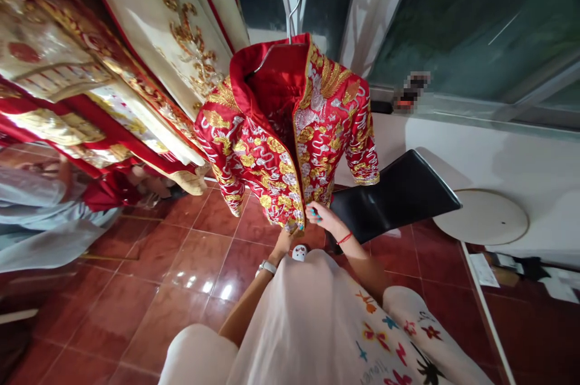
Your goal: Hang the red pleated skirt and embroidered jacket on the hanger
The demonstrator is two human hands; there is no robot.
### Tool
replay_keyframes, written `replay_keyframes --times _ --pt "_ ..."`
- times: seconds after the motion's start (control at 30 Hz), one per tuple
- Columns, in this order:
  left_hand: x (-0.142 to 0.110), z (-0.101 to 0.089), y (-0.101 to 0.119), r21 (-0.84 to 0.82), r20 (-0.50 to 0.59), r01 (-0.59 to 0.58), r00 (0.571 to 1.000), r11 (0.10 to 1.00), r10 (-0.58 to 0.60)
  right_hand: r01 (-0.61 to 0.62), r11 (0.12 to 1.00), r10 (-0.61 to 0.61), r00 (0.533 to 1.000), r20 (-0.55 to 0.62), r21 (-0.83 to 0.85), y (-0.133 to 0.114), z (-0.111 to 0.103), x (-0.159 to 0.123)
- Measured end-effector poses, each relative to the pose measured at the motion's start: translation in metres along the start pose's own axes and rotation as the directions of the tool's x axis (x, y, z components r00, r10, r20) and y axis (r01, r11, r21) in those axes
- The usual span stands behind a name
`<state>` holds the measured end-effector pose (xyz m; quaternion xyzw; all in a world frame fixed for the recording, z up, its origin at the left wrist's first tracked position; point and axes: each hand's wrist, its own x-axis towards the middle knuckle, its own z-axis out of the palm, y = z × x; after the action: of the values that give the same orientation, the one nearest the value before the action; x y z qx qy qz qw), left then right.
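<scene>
A red jacket (276, 155) with dense gold and silver embroidery hangs in front of me on a wire hanger (292, 22). Its collar is up and the front edges part at the top, showing the red lining. At the bottom of the front opening, my left hand (285, 241) is closed on the lower hem, its fingers partly hidden by the cloth. Just above it, my right hand (321, 216) pinches the other front edge, blue nails showing. The two hands are close together.
Embroidered red and cream garments (176, 40) hang at the left. Right of the jacket stand a black chair (394, 197) and a round white tabletop (484, 216). Windows (480, 28) are behind. Another person in pale clothes (36, 210) is at the far left, above red floor tiles (181, 276).
</scene>
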<state>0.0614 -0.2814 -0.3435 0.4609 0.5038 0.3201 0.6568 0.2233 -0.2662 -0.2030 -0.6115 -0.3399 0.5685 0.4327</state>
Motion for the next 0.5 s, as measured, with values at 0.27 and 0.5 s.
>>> replay_keyframes --times 0.27,0.5 --pt "-0.007 -0.008 0.030 0.203 -0.203 -0.038 0.976 0.978 0.080 -0.024 1.000 0.022 0.987 0.162 0.013 -0.015 0.000 0.021" --pt "0.035 0.037 0.095 0.690 -0.159 -0.281 0.840 0.667 0.519 -0.063 0.989 0.056 0.997 0.057 0.135 -0.011 0.028 0.017"
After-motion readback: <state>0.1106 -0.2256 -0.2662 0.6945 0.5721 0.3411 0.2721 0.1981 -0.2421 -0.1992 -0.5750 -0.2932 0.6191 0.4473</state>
